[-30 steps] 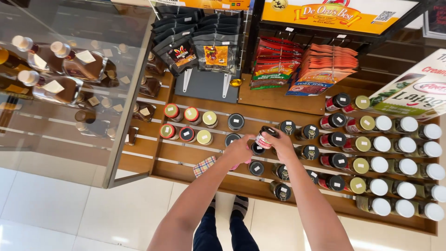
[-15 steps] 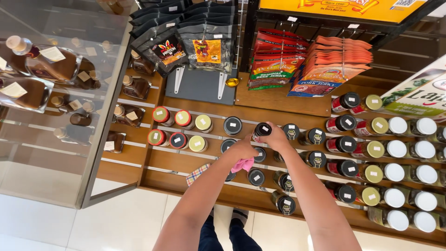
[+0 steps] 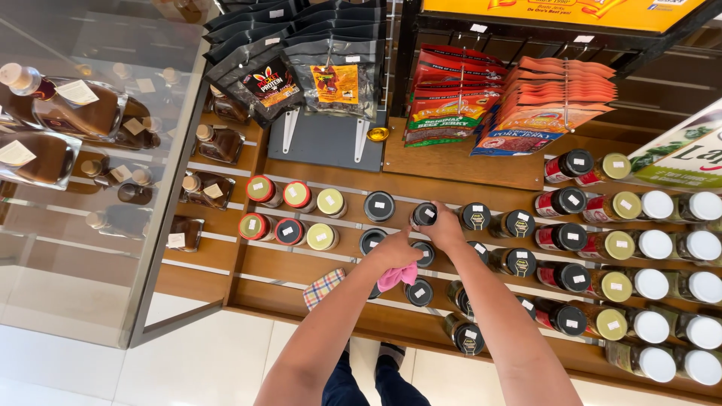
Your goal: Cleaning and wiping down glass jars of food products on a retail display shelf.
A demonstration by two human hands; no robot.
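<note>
near the middle of the frame the right hand (image 3: 444,228) is closed around a black-lidded jar (image 3: 423,214), fingers wrapped about its top on the wooden shelf (image 3: 286,263). just left and slightly below, the left hand (image 3: 392,256) is bunched into a fist pinching a pink cloth (image 3: 397,276), which hangs from under the palm and touches the jars beneath it. more black-lidded jars (image 3: 519,223) stand in rows to the right, with white-lidded jars (image 3: 703,245) at the far right edge. red packets (image 3: 453,98) hang in the upper middle, a checkered cloth (image 3: 323,287) lies on the shelf's lower edge, and a glass case (image 3: 83,248) of brown bottles fills the left.
</note>
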